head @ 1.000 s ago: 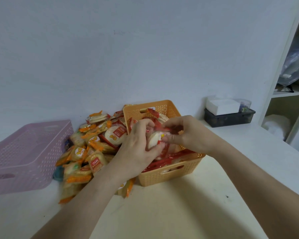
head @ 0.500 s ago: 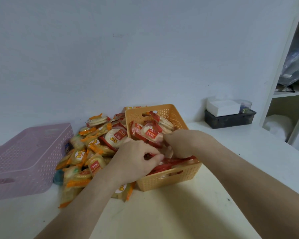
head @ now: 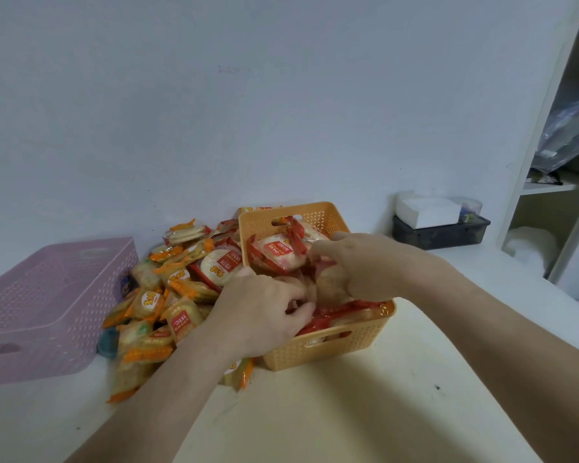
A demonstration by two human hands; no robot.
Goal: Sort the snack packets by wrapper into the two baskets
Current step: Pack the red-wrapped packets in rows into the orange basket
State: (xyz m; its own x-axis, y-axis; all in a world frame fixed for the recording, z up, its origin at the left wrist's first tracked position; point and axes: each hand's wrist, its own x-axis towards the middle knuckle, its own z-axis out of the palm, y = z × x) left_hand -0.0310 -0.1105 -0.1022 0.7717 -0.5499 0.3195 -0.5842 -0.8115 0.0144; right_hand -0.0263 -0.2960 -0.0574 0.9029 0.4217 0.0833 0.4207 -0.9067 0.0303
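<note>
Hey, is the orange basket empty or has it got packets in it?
Not empty. Red-wrapped packets fill the orange basket to about its rim; the left hand and right hand are both among them.

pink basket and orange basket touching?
Apart. The head view shows the pink basket well left of the orange basket, with a heap of loose snack packets filling the gap between them.

Soft, dimmish indoor light from overhead (cool in tone) leaves the wall (head: 281, 111) bluish-grey. Faint, diffuse shadows lie on the bench (head: 315, 412) beneath the forearms (head: 482, 329). Snack packets (head: 168, 295) look smeared; the shelf (head: 545, 187) leans with wide-angle distortion at the right edge.
</note>
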